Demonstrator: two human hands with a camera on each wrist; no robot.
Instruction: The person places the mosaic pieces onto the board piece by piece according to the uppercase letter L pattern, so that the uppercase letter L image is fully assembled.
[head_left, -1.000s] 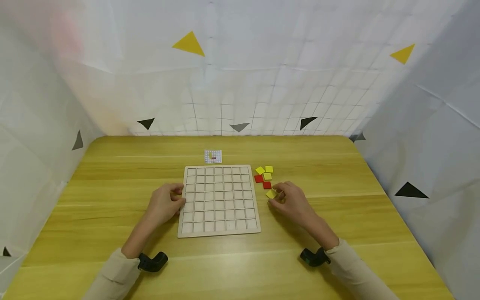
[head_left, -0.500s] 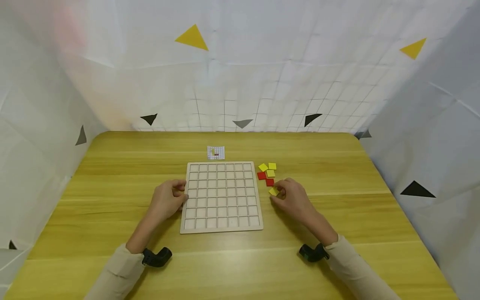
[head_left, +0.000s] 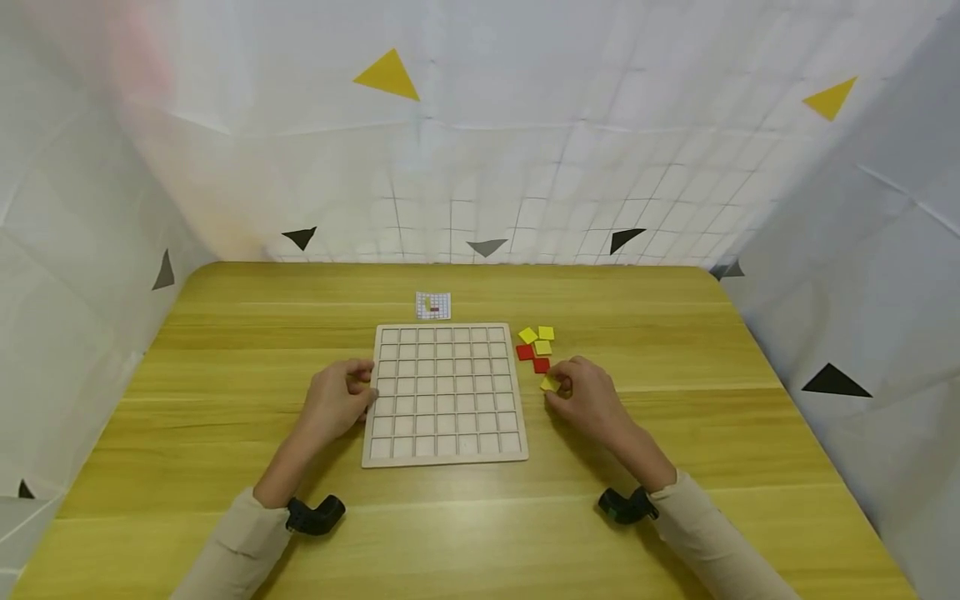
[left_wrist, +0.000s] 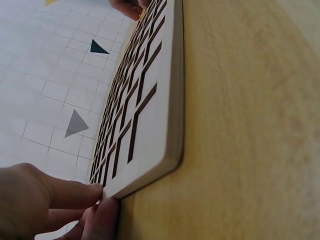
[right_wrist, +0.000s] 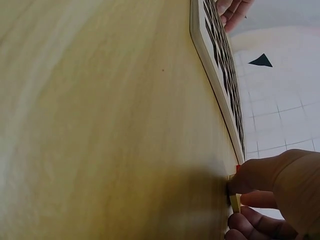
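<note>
A pale wooden board point(head_left: 446, 406) with a grid of square recesses lies flat on the table in the head view. My left hand point(head_left: 339, 400) grips its left edge; in the left wrist view, the fingertips point(left_wrist: 95, 194) are at the rim of the board. On the board's right side, my right hand point(head_left: 588, 398) pinches a yellow square tile point(head_left: 548, 384) between thumb and fingers. From the right wrist, that tile shows edge-on, low over the table. Two red tiles point(head_left: 541, 365) and three more yellow tiles point(head_left: 546, 332) lie just beyond, some of them touching.
A small printed card point(head_left: 433, 306) with a coloured grid pattern lies behind the board. The wooden table point(head_left: 480, 533) ends at the back against white sheeting point(head_left: 480, 150) marked with triangles. A dark wrist camera point(head_left: 628, 506) sits at each cuff.
The head view has shifted slightly. My left hand stays at the board's edge, and the right hand's fingers have closed a little more over the yellow tile, which shows less now.
</note>
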